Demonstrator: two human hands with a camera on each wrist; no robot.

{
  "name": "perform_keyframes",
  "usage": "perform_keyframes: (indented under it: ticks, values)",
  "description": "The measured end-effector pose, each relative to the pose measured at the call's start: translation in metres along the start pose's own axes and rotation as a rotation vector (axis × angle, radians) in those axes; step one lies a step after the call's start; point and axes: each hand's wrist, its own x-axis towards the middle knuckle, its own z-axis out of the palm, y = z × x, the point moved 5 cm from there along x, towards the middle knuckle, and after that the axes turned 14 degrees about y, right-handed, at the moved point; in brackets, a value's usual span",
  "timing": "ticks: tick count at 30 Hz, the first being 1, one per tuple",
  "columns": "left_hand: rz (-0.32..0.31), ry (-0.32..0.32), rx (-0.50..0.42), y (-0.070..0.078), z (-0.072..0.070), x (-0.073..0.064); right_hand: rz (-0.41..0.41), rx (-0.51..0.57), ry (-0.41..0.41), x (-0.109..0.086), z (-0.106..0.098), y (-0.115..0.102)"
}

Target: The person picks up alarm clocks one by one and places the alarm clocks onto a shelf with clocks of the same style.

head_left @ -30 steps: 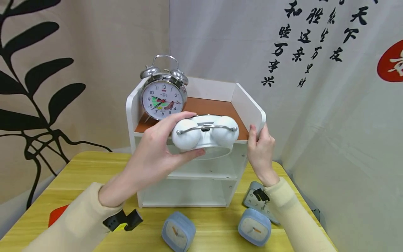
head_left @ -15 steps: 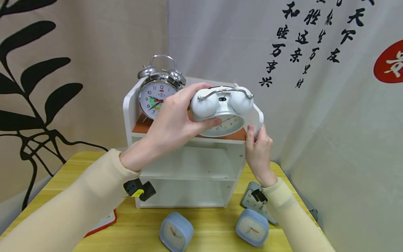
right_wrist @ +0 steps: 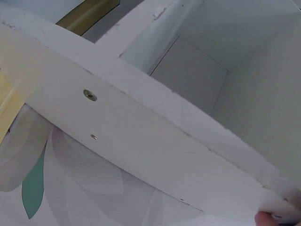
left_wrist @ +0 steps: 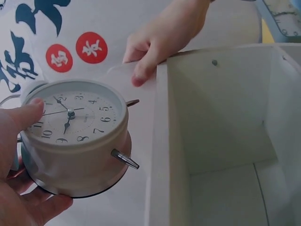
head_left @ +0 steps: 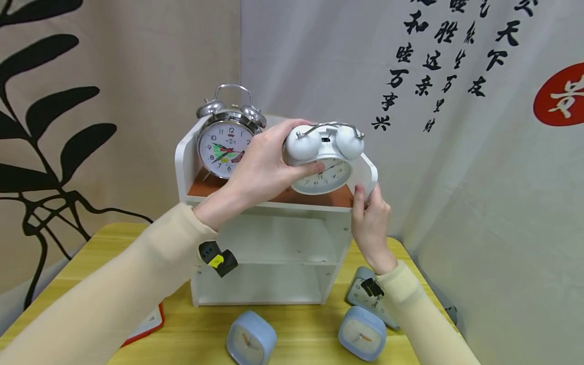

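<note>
My left hand (head_left: 269,165) grips a white twin-bell alarm clock (head_left: 326,177), thumb over its dial and fingers behind. The clock is tilted, bells toward me, over the right part of the shelf unit's brown top (head_left: 319,198). Two short metal feet (left_wrist: 125,159) stick out of its case in the left wrist view. My right hand (head_left: 371,225) holds the front edge of the unit's right side panel (head_left: 368,175). Only a fingertip (right_wrist: 266,219) of it shows in the right wrist view. A silver twin-bell alarm clock (head_left: 223,147) stands upright on the top's left side, partly behind my left hand.
The white shelf unit (head_left: 262,304) stands on a yellow wooden table (head_left: 296,334). Two small blue clocks (head_left: 251,337) lie in front of it. A grey-blue clock (head_left: 360,291) lies by my right forearm, and a red-edged white object (head_left: 148,324) is partly under my left sleeve.
My left hand has carried the white clock up and right, from in front of the unit to over its top, and more of the dial shows. The right hand keeps its hold.
</note>
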Motion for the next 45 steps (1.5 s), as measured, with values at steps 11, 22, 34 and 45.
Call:
perform_keyframes:
  ticks: [11, 22, 34, 45]
  values:
    - [-0.019, 0.001, 0.007, -0.008, 0.008, 0.003, 0.009, 0.009, -0.004, 0.001, 0.000, -0.001]
    - [-0.082, 0.015, -0.014, -0.019, 0.014, 0.006, 0.013, 0.015, -0.018, -0.003, 0.000, -0.001]
    - [-0.142, 0.036, 0.048, -0.026, 0.026, 0.016, 0.027, 0.012, -0.025, -0.002, 0.000, 0.000]
    - [-0.126, 0.039, 0.097, -0.027, 0.036, 0.016, 0.063, 0.030, -0.052, -0.003, 0.000, 0.000]
